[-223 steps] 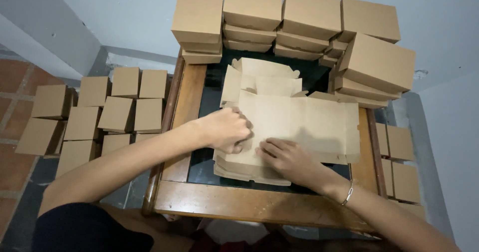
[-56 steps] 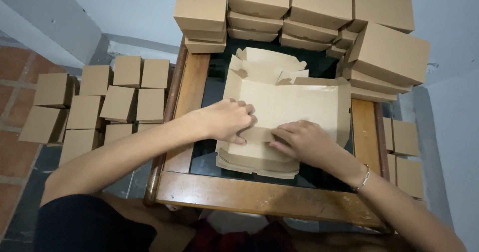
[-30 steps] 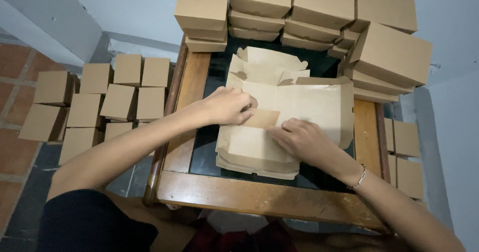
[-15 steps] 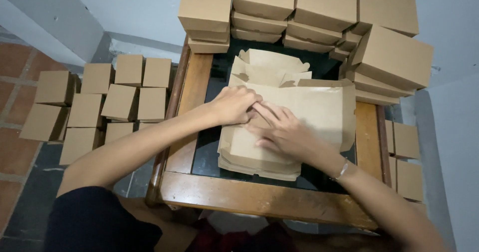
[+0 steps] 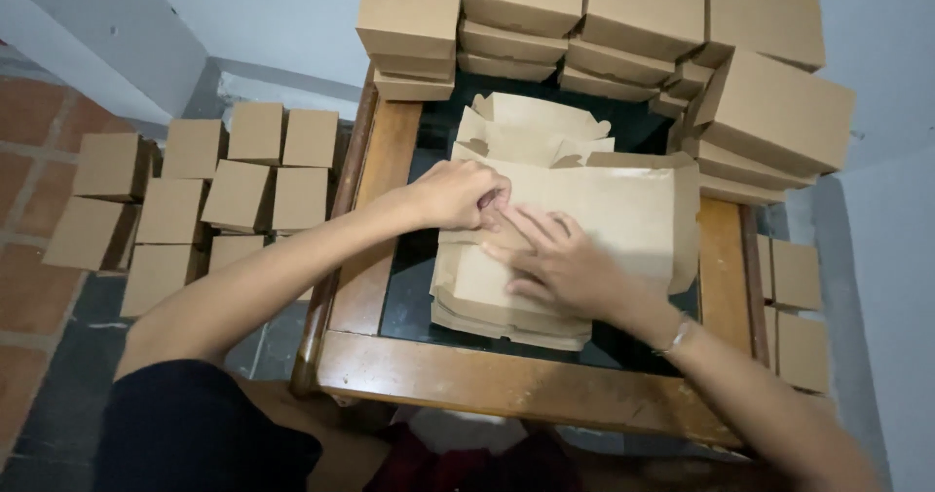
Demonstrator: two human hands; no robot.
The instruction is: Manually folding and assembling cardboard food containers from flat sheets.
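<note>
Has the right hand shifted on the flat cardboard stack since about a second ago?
Yes. The right hand has slid up and leftward across the flat cardboard stack, away from the table's near wooden rail, and now meets the left hand.

The flat box blank is a sheet of plain brown cardboard, not yet folded into a box. It lies on top of a pile of similar blanks, in the middle of the dark tabletop. Its surface is smooth and light brown, with cut flaps at the far edge (their rounded tabs point away from the person). The near left corner is covered by the left hand and the right hand, which both press on it. The sheet lies flat, a little askew on the pile.
</note>
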